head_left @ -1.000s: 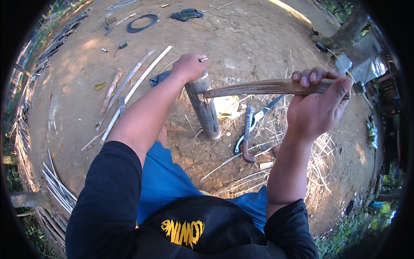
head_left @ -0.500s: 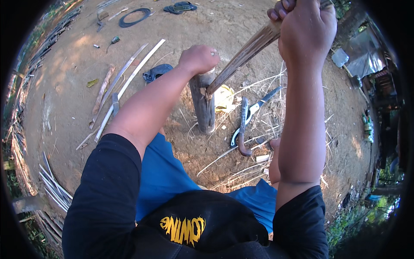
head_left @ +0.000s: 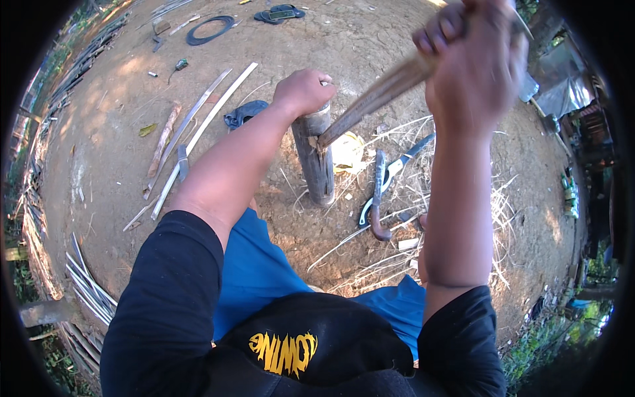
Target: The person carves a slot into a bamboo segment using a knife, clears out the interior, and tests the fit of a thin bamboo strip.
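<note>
My left hand (head_left: 304, 91) is a closed fist at the top of an upright grey-brown bamboo tube (head_left: 313, 159), its fingers curled over the rim. My right hand (head_left: 473, 69), raised at the upper right and smeared by motion, grips a long wooden stick (head_left: 377, 92). The stick slants down to the left, and its lower end meets the tube's side at a rough, splintered spot. A thin pale edge sticks out beyond the right fist; what it is I cannot tell. Right of the tube, a curved-handled knife (head_left: 379, 198) lies across a saw (head_left: 397, 167).
Pale shavings (head_left: 423, 192) litter the ground to the right. A yellowish round object (head_left: 347, 152) sits behind the tube. At left lie a long white strip (head_left: 205, 135), a brown stick (head_left: 164, 140) and a dark cloth-like thing (head_left: 243, 114). Farther off are a black coil (head_left: 210, 30) and sandals (head_left: 279, 13).
My right hand has shifted slightly right and blurred, the stick with it. My left hand stays at the tube's top. The whole view has shifted a little.
</note>
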Motion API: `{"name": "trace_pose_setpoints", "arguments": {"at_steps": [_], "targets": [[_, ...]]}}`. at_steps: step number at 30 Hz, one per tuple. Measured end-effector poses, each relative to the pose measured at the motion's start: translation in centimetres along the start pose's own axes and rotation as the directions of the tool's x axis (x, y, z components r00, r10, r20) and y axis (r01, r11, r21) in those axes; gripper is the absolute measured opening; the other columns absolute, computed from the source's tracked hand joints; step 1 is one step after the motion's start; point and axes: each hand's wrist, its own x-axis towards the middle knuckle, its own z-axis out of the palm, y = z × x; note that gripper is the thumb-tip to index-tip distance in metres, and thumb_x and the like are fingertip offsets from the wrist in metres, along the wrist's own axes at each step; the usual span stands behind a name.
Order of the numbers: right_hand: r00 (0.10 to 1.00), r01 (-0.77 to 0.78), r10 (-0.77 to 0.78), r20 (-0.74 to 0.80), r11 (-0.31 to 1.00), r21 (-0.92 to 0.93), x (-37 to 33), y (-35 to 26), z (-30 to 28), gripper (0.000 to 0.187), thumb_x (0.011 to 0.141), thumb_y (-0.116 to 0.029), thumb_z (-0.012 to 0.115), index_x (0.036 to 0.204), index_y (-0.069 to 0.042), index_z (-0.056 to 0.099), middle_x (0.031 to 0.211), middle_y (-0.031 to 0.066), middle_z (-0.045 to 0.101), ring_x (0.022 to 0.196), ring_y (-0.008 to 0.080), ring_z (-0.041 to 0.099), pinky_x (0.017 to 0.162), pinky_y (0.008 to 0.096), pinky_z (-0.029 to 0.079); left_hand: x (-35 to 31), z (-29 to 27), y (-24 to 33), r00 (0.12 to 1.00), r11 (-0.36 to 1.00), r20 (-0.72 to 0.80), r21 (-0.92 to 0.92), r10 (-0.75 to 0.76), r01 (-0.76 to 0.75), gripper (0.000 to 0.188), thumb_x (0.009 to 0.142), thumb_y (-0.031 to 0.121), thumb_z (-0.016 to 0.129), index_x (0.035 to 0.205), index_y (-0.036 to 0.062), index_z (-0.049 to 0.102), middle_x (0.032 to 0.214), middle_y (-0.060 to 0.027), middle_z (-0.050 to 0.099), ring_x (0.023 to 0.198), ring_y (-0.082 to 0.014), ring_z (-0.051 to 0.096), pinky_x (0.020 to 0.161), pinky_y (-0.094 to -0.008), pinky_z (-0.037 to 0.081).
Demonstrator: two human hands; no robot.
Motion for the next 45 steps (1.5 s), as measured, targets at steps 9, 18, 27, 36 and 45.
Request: {"name": "trace_pose_setpoints", "arguments": {"at_steps": [9, 18, 27, 36, 45], "targets": [[0.994, 0.104, -0.103, 0.045, 0.994, -0.016, -8.1, -4.6, -2.5, 0.050, 0.104, -0.063, 0.038, 0.113, -0.017, 0.056, 0.065, 0.0006, 0.041, 0.053, 0.0125, 0.041, 0.049, 0.0294, 0.037, 0.5, 1.2, 2.5, 0.996, 0.998, 0.073, 0.033, 0.041, -0.043, 0.045, 0.086, 0.043, 0.060, 0.122, 0.0209, 0.075, 0.122, -0.0128, 0.072, 0.113, -0.0331, 0.068, 0.097, -0.0432, 0.053], [0.995, 0.087, -0.081, -0.066, 0.992, 0.094, -9.0, -3.3, -5.6, 0.047, 0.102, -0.060, 0.051, 0.098, -0.013, 0.046, 0.059, 0.0020, 0.041, 0.050, 0.0140, 0.040, 0.046, 0.0326, 0.040, 1.6, 0.5, 0.8, 0.997, 0.999, 0.069, 0.000, -0.043, 0.043, 0.042, 0.087, 0.043, 0.060, 0.119, 0.0201, 0.076, 0.118, -0.0112, 0.073, 0.110, -0.0330, 0.068, 0.095, -0.0417, 0.052], [0.972, 0.231, -0.233, -0.045, 0.972, -0.038, -18.3, -3.9, -6.6, 0.046, 0.104, -0.061, 0.038, 0.093, -0.017, 0.037, 0.064, -0.0013, 0.038, 0.051, 0.0111, 0.032, 0.050, 0.0291, 0.033, 3.6, 0.5, -2.7, 0.990, 0.991, 0.075, -0.050, -0.116, 0.120, 0.037, 0.083, 0.043, 0.058, 0.107, 0.0217, 0.078, 0.113, -0.0127, 0.074, 0.108, -0.0346, 0.068, 0.093, -0.0444, 0.052], [0.988, 0.139, -0.126, 0.085, 0.976, -0.170, -8.8, 0.4, -2.9, 0.036, 0.107, -0.043, 0.052, 0.091, -0.012, 0.046, 0.066, 0.0001, 0.047, 0.056, 0.0128, 0.044, 0.051, 0.0306, 0.038, 2.0, 1.6, 3.4, 0.994, 1.000, 0.112, 0.021, -0.001, -0.001, 0.048, 0.082, 0.049, 0.059, 0.121, 0.0253, 0.075, 0.124, -0.0114, 0.072, 0.118, -0.0316, 0.066, 0.102, -0.0428, 0.050], [0.930, -0.341, 0.351, -0.108, 0.934, 0.104, 0.2, 5.7, -3.8, 0.039, 0.107, -0.042, 0.054, 0.081, -0.014, 0.047, 0.060, -0.0041, 0.040, 0.048, 0.0074, 0.039, 0.044, 0.0250, 0.033, 3.1, 2.6, 4.3, 0.989, 0.991, 0.126, 0.092, 0.081, -0.093, 0.054, 0.086, 0.055, 0.061, 0.126, 0.0197, 0.073, 0.124, -0.0121, 0.071, 0.114, -0.0339, 0.067, 0.096, -0.0433, 0.052]]}}
